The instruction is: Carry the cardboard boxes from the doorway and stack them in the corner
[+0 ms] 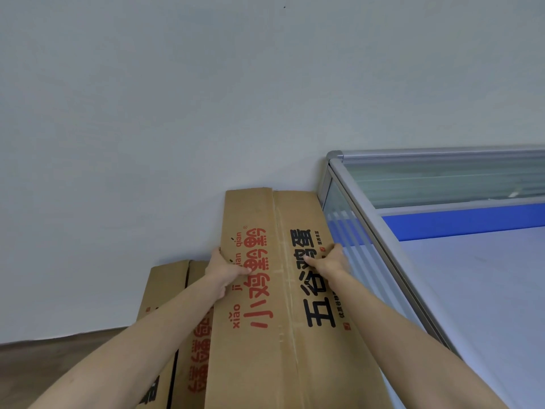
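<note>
Both arms are stretched out over the top cardboard box (274, 290), red and black print across its taped lid. The left hand (225, 271) clamps the left edge, thumb on top; the right hand (330, 261) grips the right edge. Its far end looks to touch the pale wall (177, 113), though that contact is hard to judge. A lower box (168, 293) sits just left. Right, a glass-and-blue partition (413, 208).

Left hand (225, 270) gripping, right hand (331, 261) gripping, arms outstretched
</note>
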